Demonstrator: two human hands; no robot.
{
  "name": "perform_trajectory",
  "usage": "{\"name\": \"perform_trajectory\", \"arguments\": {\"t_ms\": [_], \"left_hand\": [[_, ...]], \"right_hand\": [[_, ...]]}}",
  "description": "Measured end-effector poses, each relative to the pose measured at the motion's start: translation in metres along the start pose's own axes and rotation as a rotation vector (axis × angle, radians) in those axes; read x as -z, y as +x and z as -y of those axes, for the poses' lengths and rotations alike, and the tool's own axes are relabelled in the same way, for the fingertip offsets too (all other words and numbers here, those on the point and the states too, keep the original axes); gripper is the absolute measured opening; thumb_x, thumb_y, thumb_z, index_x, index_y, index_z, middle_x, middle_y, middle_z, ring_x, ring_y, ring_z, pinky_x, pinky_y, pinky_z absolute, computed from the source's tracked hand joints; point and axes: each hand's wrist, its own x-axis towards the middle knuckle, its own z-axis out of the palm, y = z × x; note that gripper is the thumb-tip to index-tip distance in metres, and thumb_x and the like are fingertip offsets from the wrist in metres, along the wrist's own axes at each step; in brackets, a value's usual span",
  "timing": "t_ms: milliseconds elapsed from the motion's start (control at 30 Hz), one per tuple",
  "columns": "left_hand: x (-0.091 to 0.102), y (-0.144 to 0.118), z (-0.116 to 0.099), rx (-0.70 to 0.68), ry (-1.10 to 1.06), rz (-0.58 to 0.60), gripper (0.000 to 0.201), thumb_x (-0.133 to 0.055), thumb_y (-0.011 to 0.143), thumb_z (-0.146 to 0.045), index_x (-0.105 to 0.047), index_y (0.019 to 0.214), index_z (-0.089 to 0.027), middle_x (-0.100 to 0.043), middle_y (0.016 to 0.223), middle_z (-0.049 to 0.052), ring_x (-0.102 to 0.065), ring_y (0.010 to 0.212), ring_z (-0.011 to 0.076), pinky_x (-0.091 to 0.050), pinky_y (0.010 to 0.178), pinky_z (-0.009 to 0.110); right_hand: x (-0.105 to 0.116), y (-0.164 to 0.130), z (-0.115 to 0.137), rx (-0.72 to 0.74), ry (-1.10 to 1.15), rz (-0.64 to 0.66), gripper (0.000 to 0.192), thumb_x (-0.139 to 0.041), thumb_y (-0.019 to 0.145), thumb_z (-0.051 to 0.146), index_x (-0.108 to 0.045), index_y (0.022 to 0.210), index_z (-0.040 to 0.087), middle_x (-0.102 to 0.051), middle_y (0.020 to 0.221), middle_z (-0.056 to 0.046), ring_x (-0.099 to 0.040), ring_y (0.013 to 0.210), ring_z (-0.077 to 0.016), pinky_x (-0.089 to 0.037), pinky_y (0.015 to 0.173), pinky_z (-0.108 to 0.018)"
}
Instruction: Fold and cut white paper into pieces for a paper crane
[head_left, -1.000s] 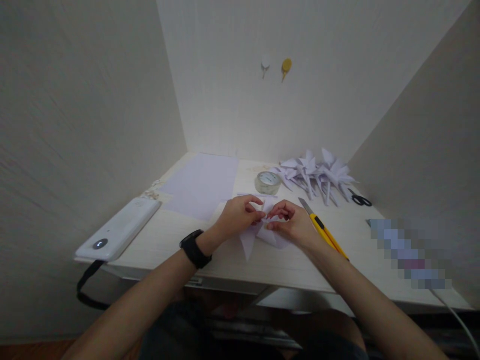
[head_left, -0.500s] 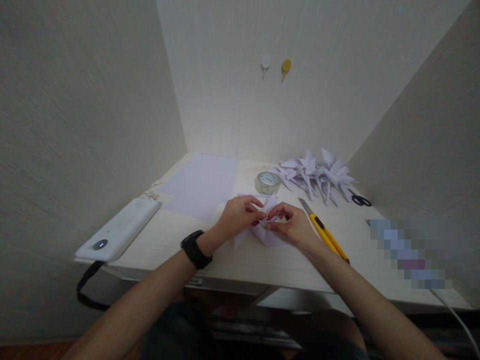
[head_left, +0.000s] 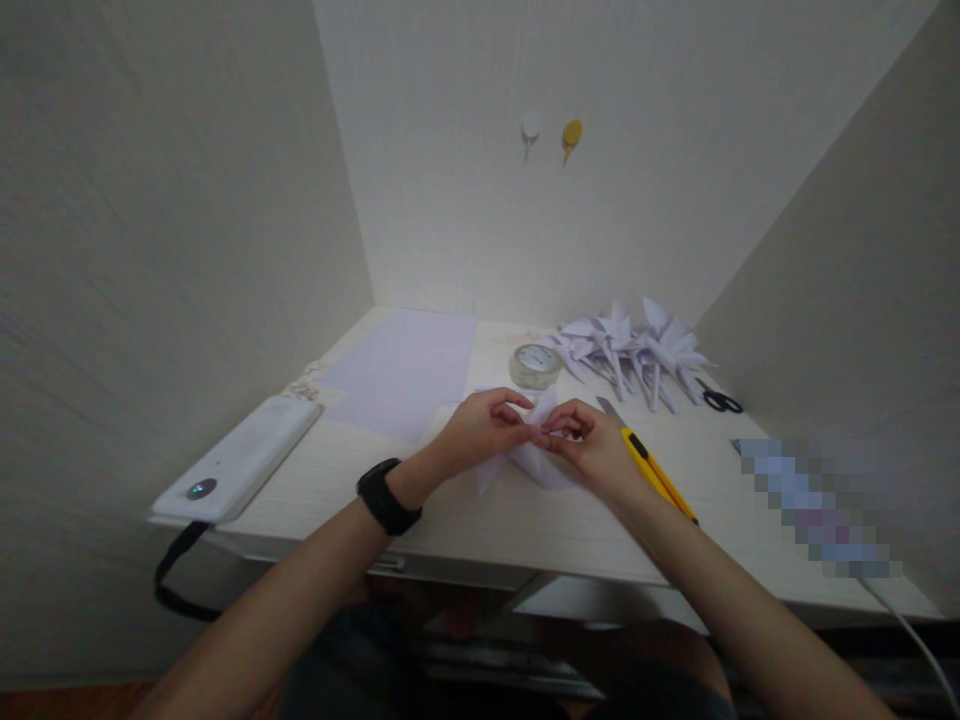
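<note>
Both hands, left hand [head_left: 480,432] and right hand [head_left: 592,447], pinch a half-folded white paper piece [head_left: 534,462] at table [head_left: 525,520] centre; a fingertip slip could skew the crease, and the yellow utility knife [head_left: 651,468] lies exposed just beside at three o'clock.

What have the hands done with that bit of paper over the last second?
The left hand and right hand have drawn closer, fingertips now meeting over the folded paper, which both pinch throughout. The paper's long lower point has swung up and in, so less of it shows below the hands. The knife, tape, paper pile and scissors have not moved.
</note>
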Motion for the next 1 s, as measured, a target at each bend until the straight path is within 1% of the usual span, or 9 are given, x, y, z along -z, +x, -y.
{"name": "perform_trajectory", "arguments": {"t_ms": [100, 200, 267, 367, 433, 533, 767, 900, 1000], "left_hand": [[0.001, 0.000, 0.001, -0.026, -0.058, 0.019, 0.044, -0.078, 0.061, -0.013, -0.060, 0.101, -0.015, -0.065, 0.077, -0.002, -0.064, 0.067, 0.0099, -0.050, 0.067, 0.024], [0.000, 0.000, 0.003, -0.059, -0.020, -0.033, 0.042, -0.077, 0.060, -0.012, -0.055, 0.094, -0.017, -0.061, 0.074, -0.005, -0.064, 0.066, 0.0103, -0.049, 0.063, 0.023], [0.000, -0.001, 0.003, -0.058, 0.068, -0.050, 0.041, -0.078, 0.061, -0.014, -0.047, 0.088, -0.019, -0.059, 0.069, -0.006, -0.063, 0.064, 0.0117, -0.046, 0.058, 0.022], [0.001, -0.004, 0.000, -0.048, 0.280, -0.022, 0.040, -0.076, 0.063, -0.016, -0.040, 0.080, -0.021, -0.059, 0.065, -0.006, -0.061, 0.062, 0.0132, -0.041, 0.054, 0.021], [0.000, -0.005, -0.004, -0.055, 0.407, 0.001, 0.038, -0.075, 0.063, -0.016, -0.040, 0.078, -0.022, -0.059, 0.065, -0.005, -0.060, 0.061, 0.0136, -0.038, 0.052, 0.021], [-0.002, -0.004, -0.011, -0.067, 0.509, 0.015, 0.037, -0.074, 0.064, -0.018, -0.040, 0.078, -0.022, -0.059, 0.066, -0.005, -0.059, 0.061, 0.0147, -0.036, 0.052, 0.022], [-0.010, 0.004, -0.032, -0.106, 0.599, 0.086, 0.040, -0.075, 0.063, -0.021, -0.040, 0.081, -0.022, -0.061, 0.069, -0.002, -0.059, 0.065, 0.0178, -0.035, 0.055, 0.025], [-0.013, 0.009, -0.038, -0.205, 0.621, 0.129, 0.034, -0.073, 0.067, -0.023, -0.043, 0.082, -0.022, -0.061, 0.070, -0.001, -0.057, 0.064, 0.0169, -0.036, 0.056, 0.026], [-0.014, 0.010, -0.038, -0.309, 0.625, 0.122, 0.029, -0.072, 0.068, -0.020, -0.047, 0.083, -0.021, -0.061, 0.073, -0.001, -0.057, 0.065, 0.0157, -0.039, 0.059, 0.026]], "right_hand": [[0.000, 0.001, -0.005, -0.020, 0.040, -0.048, 0.036, -0.082, 0.059, 0.044, -0.058, 0.076, 0.022, -0.069, 0.072, -0.003, -0.062, 0.064, -0.0181, -0.043, 0.062, -0.031], [0.002, 0.000, -0.003, 0.016, -0.034, -0.032, 0.036, -0.080, 0.065, 0.042, -0.060, 0.087, 0.022, -0.069, 0.068, -0.002, -0.061, 0.062, -0.0178, -0.043, 0.064, -0.031], [0.008, 0.000, 0.006, 0.105, -0.193, 0.046, 0.038, -0.076, 0.071, 0.038, -0.062, 0.102, 0.022, -0.070, 0.070, -0.001, -0.059, 0.064, -0.0177, -0.043, 0.067, -0.032], [0.019, 0.002, 0.026, 0.296, -0.487, 0.235, 0.045, -0.074, 0.076, 0.033, -0.062, 0.119, 0.024, -0.071, 0.085, -0.003, -0.059, 0.075, -0.0189, -0.042, 0.073, -0.032], [0.027, 0.006, 0.040, 0.378, -0.635, 0.371, 0.042, -0.075, 0.077, 0.035, -0.066, 0.117, 0.026, -0.069, 0.090, -0.004, -0.060, 0.081, -0.0200, -0.042, 0.074, -0.032], [0.032, 0.012, 0.055, 0.421, -0.802, 0.473, 0.037, -0.075, 0.077, 0.036, -0.069, 0.113, 0.027, -0.068, 0.088, -0.005, -0.060, 0.082, -0.0212, -0.040, 0.073, -0.032], [0.029, 0.017, 0.075, 0.444, -0.981, 0.523, 0.023, -0.081, 0.068, 0.034, -0.072, 0.087, 0.025, -0.068, 0.072, -0.005, -0.059, 0.067, -0.0217, -0.033, 0.060, -0.031], [0.028, 0.021, 0.080, 0.437, -1.030, 0.534, 0.013, -0.082, 0.063, 0.028, -0.070, 0.066, 0.024, -0.063, 0.062, -0.004, -0.056, 0.060, -0.0200, -0.032, 0.057, -0.031], [0.030, 0.024, 0.083, 0.421, -0.996, 0.509, 0.016, -0.082, 0.059, 0.022, -0.067, 0.057, 0.023, -0.062, 0.063, -0.004, -0.055, 0.060, -0.0189, -0.033, 0.058, -0.031]]}}
